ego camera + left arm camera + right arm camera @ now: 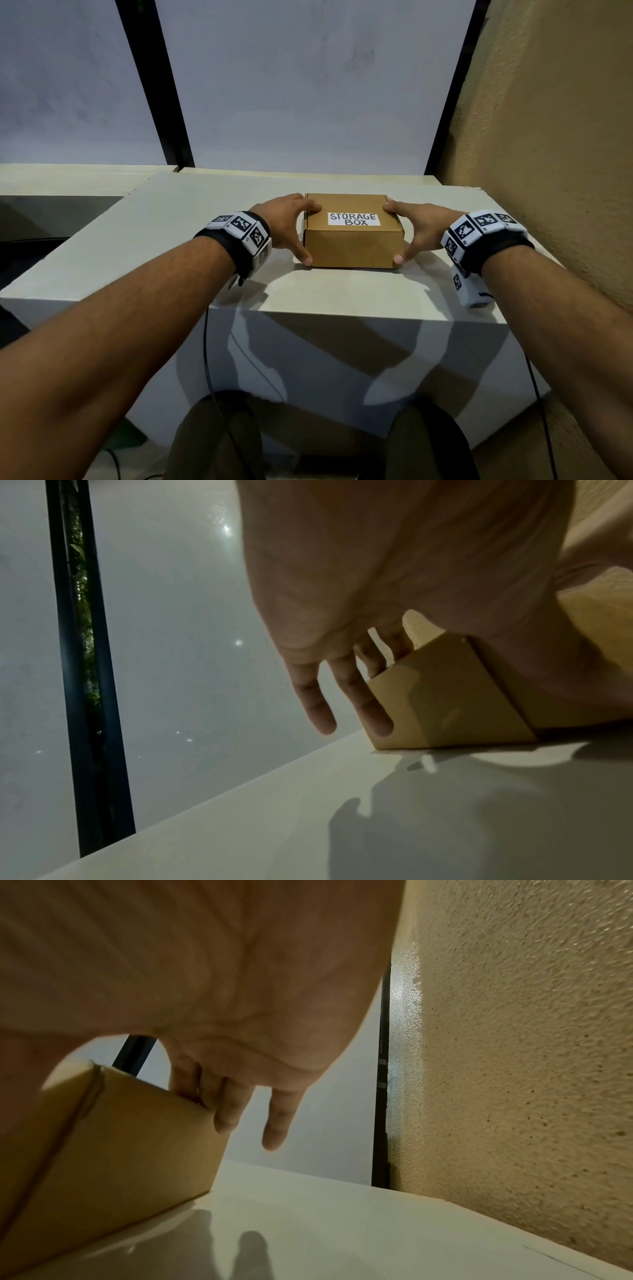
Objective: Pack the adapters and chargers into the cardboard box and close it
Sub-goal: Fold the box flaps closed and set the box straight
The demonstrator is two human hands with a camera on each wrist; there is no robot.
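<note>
A shut brown cardboard box (352, 246) with a white "STORAGE BOX" label (354, 219) stands on the white table (205, 219). My left hand (289, 226) grips its left side, thumb at the front lower corner and fingers over the top edge. Opposite it, my right hand (419, 229) grips the right side the same way. In the left wrist view the left hand (342, 691) lies against the box (445, 696). In the right wrist view the right hand (240, 1096) lies on the box (120, 1137). No adapters or chargers show.
A rough tan wall (548, 137) rises close on the right of the table. Frosted panels with black frames (154, 85) stand behind it. The table's front edge (342, 313) runs just in front of the box. Cables (207, 359) hang below.
</note>
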